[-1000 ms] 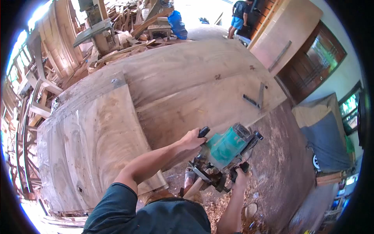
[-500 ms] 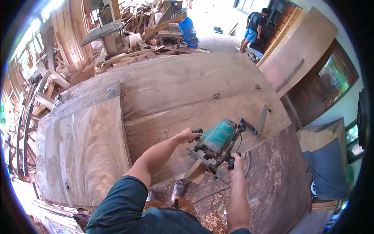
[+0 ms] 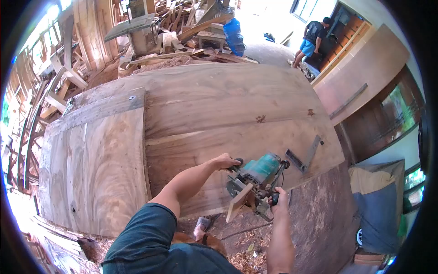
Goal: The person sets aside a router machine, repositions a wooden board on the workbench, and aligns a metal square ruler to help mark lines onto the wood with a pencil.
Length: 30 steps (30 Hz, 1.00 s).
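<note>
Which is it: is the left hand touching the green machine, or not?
Touching. The head view shows the left hand closed around the black handle at the side of the green machine.

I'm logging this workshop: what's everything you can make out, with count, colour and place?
Router: one, green, between both hands
Wood piece: one, pale, at router's near side
Wooden panels: at least two, brown, centre and left
L-shaped tool: one, grey, on centre panel
Scrap wood: many, brown, upper left to top centre
Bag: one, blue, beside the scrap
Other person: one, black top, blue shorts, upper right
Leaning board: one, tan, right wall
Glazed door: one, brown, right
Cover: one, tan and blue-grey, lower right
Shavings: many, tan, floor
Foot: one, grey sandal, bottom centre
Left hand: one, bare, on router handle
Right hand: one, bare, on opposite handle
</note>
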### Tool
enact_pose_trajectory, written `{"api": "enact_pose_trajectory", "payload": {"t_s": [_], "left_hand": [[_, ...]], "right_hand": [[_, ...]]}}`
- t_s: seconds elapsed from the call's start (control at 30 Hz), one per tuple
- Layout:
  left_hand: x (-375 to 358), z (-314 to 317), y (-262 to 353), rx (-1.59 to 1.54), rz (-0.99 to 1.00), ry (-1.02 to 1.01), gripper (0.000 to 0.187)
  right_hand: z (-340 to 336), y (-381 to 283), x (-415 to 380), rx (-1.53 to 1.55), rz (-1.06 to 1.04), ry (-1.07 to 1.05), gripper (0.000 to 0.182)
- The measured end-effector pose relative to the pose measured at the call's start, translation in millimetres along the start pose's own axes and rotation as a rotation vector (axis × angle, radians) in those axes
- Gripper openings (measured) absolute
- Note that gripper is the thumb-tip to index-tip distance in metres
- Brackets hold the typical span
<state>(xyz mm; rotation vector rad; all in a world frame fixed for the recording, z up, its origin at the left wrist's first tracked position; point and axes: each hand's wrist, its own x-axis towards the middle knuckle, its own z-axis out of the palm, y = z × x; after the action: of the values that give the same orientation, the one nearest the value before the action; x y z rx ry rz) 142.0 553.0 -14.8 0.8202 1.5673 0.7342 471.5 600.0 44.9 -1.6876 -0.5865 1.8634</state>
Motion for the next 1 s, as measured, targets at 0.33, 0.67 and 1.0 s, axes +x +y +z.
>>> {"api": "enact_pose_trajectory", "payload": {"t_s": [0.33,0.67,1.0], "left_hand": [[36,-26,40,-0.005,0.016,0.233,0.052],[-39,-97,-9,-0.475,0.129,0.532,0.043],[-310,31,-167,0.337,0.128,0.954,0.037]], "right_hand": [[38,-51,65,-0.001,0.087,-0.219,0.020],[58,-72,149,-0.023,0.079,-0.257,0.029],[57,-78,86,-0.202,-0.066,-0.289,0.059]]}}
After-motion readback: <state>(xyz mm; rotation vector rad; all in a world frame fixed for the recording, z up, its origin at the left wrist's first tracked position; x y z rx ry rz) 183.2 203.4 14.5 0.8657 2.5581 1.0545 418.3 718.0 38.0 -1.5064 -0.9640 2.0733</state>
